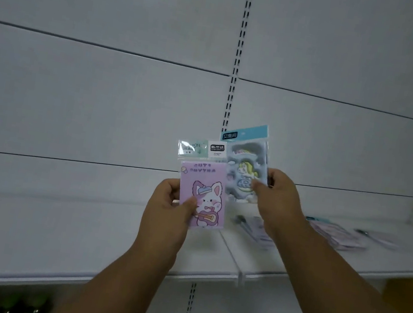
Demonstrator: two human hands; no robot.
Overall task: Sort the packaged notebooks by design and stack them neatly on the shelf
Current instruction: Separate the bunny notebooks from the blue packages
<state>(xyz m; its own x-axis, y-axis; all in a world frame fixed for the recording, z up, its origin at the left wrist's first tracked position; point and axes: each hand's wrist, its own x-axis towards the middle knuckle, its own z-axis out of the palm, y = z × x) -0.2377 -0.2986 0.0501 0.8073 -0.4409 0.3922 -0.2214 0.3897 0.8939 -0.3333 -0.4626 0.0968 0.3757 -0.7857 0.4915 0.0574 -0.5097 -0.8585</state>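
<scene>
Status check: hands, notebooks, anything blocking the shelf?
Left hand holds purple bunny notebook. Right hand holds blue unicorn notebook. Other packs lie on shelf at right; nothing in the way.

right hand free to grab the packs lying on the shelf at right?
Probably not yet: the right hand grips the blue notebook pack. The path to the shelf packs looks unobstructed otherwise.

Blurred beyond reading: packets (pixel 333 234) lying on shelf (pixel 106 235) at right. Partly covered by purple notebook (pixel 201 196): blue notebook (pixel 244 173). Cut by bottom edge: green shapes (pixel 1 302), unidentifiable.
</scene>
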